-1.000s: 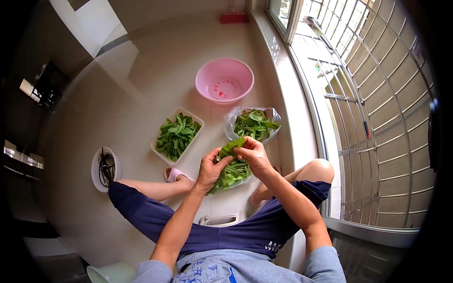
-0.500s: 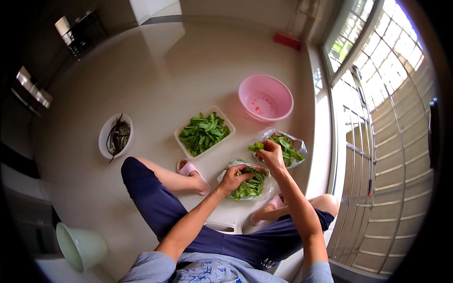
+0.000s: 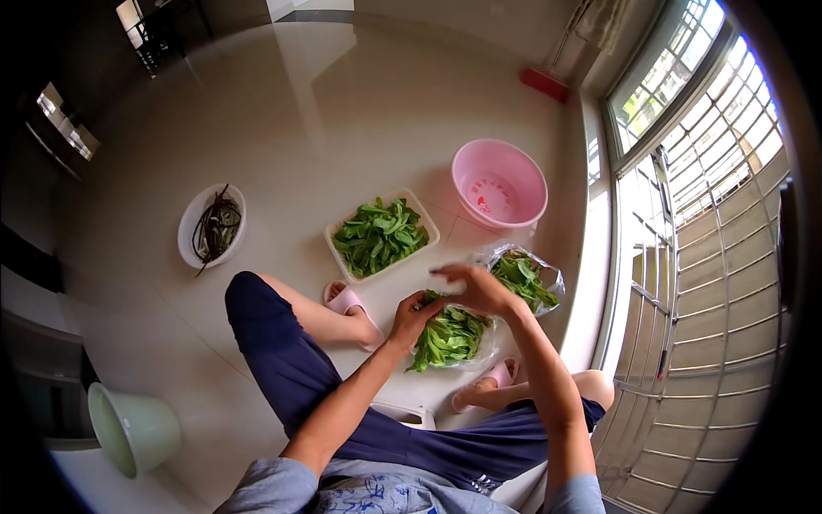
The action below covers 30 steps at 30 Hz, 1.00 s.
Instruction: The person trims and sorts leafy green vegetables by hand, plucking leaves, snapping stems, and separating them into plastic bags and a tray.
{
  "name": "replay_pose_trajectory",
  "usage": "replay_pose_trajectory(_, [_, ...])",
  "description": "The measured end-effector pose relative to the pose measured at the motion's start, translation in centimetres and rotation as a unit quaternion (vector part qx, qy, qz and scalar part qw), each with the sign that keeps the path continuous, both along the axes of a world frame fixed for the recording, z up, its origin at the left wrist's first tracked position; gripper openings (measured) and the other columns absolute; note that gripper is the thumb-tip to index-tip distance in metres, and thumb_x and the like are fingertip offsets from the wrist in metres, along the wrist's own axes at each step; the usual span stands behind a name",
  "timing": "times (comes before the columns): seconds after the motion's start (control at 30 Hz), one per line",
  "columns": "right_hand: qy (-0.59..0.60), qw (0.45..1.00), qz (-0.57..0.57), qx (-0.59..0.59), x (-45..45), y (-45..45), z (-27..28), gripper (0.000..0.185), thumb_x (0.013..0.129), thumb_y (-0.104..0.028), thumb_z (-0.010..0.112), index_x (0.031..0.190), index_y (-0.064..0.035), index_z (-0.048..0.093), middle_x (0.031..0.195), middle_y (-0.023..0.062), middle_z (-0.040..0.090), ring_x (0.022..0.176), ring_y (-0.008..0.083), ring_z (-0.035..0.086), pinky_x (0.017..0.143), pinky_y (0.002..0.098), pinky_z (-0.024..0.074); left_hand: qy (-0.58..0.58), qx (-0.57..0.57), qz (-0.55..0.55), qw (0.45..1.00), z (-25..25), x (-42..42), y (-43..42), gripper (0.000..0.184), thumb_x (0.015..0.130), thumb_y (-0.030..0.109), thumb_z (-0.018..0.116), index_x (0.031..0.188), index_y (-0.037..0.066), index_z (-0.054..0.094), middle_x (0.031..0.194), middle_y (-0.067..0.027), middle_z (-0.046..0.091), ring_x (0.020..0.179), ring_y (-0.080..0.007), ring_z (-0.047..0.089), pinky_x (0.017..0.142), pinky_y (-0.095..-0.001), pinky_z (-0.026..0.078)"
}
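Observation:
My left hand (image 3: 413, 320) is closed on some leafy greens, at the left edge of a plastic bag of leafy greens (image 3: 454, 334) between my feet. My right hand (image 3: 479, 291) hovers over the top of that bag, fingers stretched to the left and apart, with nothing visible in them. Just beyond it lies a second clear bag of greens (image 3: 523, 278). Ahead of my left hand, a rectangular white tub (image 3: 364, 276) is heaped with picked green leaves (image 3: 383, 235).
A pink basin (image 3: 499, 183) stands behind the second bag. On the left are a white bowl (image 3: 185, 242) of dark stems and a pale green bucket (image 3: 137, 431). A barred window (image 3: 685, 283) runs along the right, and a red broom (image 3: 545, 84) is at the back.
My right hand has moved left from the second bag toward my left hand, and its fingers have opened, the leaf no longer seen in them. The view has shifted slightly.

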State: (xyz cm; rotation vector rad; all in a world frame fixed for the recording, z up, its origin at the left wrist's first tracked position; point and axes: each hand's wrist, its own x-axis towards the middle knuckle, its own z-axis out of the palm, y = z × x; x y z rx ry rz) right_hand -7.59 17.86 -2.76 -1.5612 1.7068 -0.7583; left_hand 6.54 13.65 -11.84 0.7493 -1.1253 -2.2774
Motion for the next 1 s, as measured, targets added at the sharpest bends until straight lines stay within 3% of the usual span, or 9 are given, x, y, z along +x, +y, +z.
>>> replay_pose_trajectory(0.03, [0.030, 0.996, 0.051, -0.061, 0.0, 1.5, -0.9, 0.044, 0.062, -0.006, 0.062, 0.104, -0.0080, 0.051, 0.097, 0.0134, 0.054, 0.086, 0.0250, 0.053, 0.074, 0.0313, 0.0430, 0.001, 0.003, -0.004, 1.000, 0.0, -0.4, 0.3, 0.011, 0.072, 0.014, 0.060, 0.075, 0.005, 0.055, 0.064, 0.0025, 0.048, 0.058, -0.0043, 0.042, 0.054, -0.0176, 0.035])
replay_pose_trajectory(0.23, [-0.020, 0.982, -0.156, -0.101, 0.3, 7.3, -1.4, 0.027, 0.063, -0.001, 0.058, 0.090, -0.0004, 0.056, 0.079, 0.0136, 0.056, 0.071, 0.0237, 0.056, 0.062, 0.0277, 0.0442, 0.036, 0.047, -0.134, 0.989, 2.0, -2.9, 2.6, 0.017, 0.076, 0.017, 0.057, 0.087, 0.004, 0.054, 0.072, 0.0012, 0.051, 0.062, -0.0039, 0.045, 0.056, -0.0164, 0.038])
replay_pose_trajectory(0.3, [-0.038, 0.978, -0.193, -0.072, -1.0, 8.4, -1.0, 0.022, 0.064, 0.002, 0.059, 0.086, 0.0005, 0.058, 0.082, 0.0107, 0.057, 0.072, 0.0171, 0.055, 0.062, 0.0257, 0.0450, 0.034, -0.032, -0.105, 0.993, 2.3, -4.2, 3.2, 0.028, 0.079, 0.022, 0.053, 0.099, 0.004, 0.044, 0.070, -0.0009, 0.050, 0.062, -0.0059, 0.048, 0.055, -0.0201, 0.041])
replay_pose_trajectory(0.37, [-0.082, 0.944, -0.305, -0.097, -2.4, 9.1, -1.6, 0.018, 0.066, 0.007, 0.056, 0.084, 0.0027, 0.058, 0.080, 0.0080, 0.058, 0.066, 0.0116, 0.055, 0.058, 0.0214, 0.0455, 0.047, 0.069, -0.125, 0.989, 3.2, -4.6, 3.1, 0.034, 0.080, 0.027, 0.050, 0.102, 0.003, 0.040, 0.073, -0.0030, 0.051, 0.062, -0.0083, 0.048, 0.057, -0.0210, 0.041])
replay_pose_trajectory(0.47, [-0.052, 0.921, -0.375, -0.089, -5.7, 10.1, -2.2, 0.028, 0.064, -0.003, 0.060, 0.092, -0.0011, 0.057, 0.085, 0.0140, 0.058, 0.070, 0.0172, 0.057, 0.062, 0.0255, 0.0451, 0.035, 0.119, -0.117, 0.985, 3.3, -4.9, 2.4, 0.036, 0.081, 0.032, 0.047, 0.099, 0.001, 0.043, 0.074, -0.0047, 0.051, 0.060, -0.0105, 0.048, 0.058, -0.0225, 0.042])
replay_pose_trajectory(0.57, [0.277, 0.881, -0.363, -0.125, -7.8, 11.5, -5.4, 0.037, 0.063, -0.008, 0.061, 0.099, -0.0007, 0.052, 0.089, 0.0172, 0.056, 0.075, 0.0248, 0.057, 0.066, 0.0291, 0.0459, 0.009, 0.141, -0.104, 0.984, 2.4, -5.0, 1.4, 0.037, 0.082, 0.035, 0.044, 0.095, 0.000, 0.045, 0.075, -0.0055, 0.050, 0.059, -0.0117, 0.048, 0.058, -0.0237, 0.042])
replay_pose_trajectory(0.6, [0.295, 0.866, -0.363, -0.175, -7.4, 11.4, -5.4, 0.028, 0.065, -0.009, 0.059, 0.091, 0.0002, 0.055, 0.083, 0.0171, 0.057, 0.072, 0.0247, 0.058, 0.064, 0.0294, 0.0454, 0.002, 0.151, -0.091, 0.984, 2.3, -4.9, 1.2, 0.036, 0.083, 0.034, 0.042, 0.093, -0.001, 0.047, 0.075, -0.0065, 0.050, 0.060, -0.0127, 0.048, 0.058, -0.0250, 0.042])
replay_pose_trajectory(0.77, [-0.066, 0.968, -0.242, -0.018, -2.2, 10.6, -1.9, 0.019, 0.066, -0.013, 0.059, 0.082, -0.0009, 0.059, 0.072, 0.0139, 0.058, 0.063, 0.0221, 0.056, 0.059, 0.0290, 0.0442, -0.003, 0.151, -0.099, 0.984, 1.4, -5.0, 1.1, 0.039, 0.084, 0.034, 0.038, 0.092, -0.003, 0.048, 0.079, -0.0096, 0.051, 0.066, -0.0152, 0.049, 0.062, -0.0273, 0.042])
replay_pose_trajectory(1.0, [0.017, 0.957, -0.250, -0.143, 1.4, 9.6, -3.3, 0.022, 0.064, -0.015, 0.060, 0.083, -0.0050, 0.060, 0.072, 0.0117, 0.056, 0.065, 0.0264, 0.054, 0.059, 0.0315, 0.0442, -0.017, 0.162, -0.127, 0.978, 3.0, -5.7, 2.9, 0.039, 0.083, 0.036, 0.040, 0.093, -0.001, 0.049, 0.086, -0.0088, 0.053, 0.079, -0.0176, 0.051, 0.073, -0.0306, 0.042])
